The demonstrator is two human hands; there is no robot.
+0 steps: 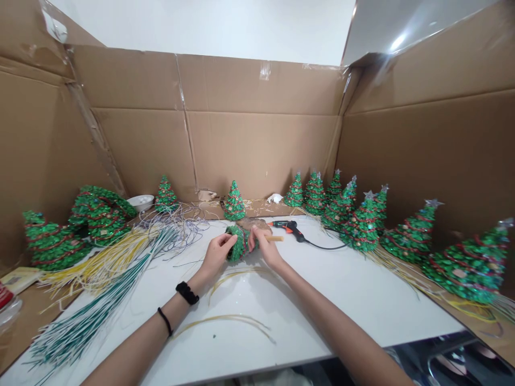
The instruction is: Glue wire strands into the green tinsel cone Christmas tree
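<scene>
A small green tinsel Christmas tree point(240, 247) lies on its side between my two hands, its base toward the left. My left hand point(219, 251) is closed on the rim of the base, with thumb and fingers pinched together. My right hand point(263, 244) grips the tree's other side, fingers curled around it. A short amber stick point(276, 238) juts out beside my right hand; whether the hand holds it I cannot tell. Just beyond, a black and orange glue gun point(290, 229) rests on the table near a brown patch point(251, 222).
Finished trees with silver stars point(362, 225) line the right side; more trees point(104, 217) stand at left. Bundles of green-white strips point(100, 300) and yellow strips point(94, 257) cover the left. A white bowl point(141, 202) sits behind. Cardboard walls point(261, 145) enclose the white table point(306, 316).
</scene>
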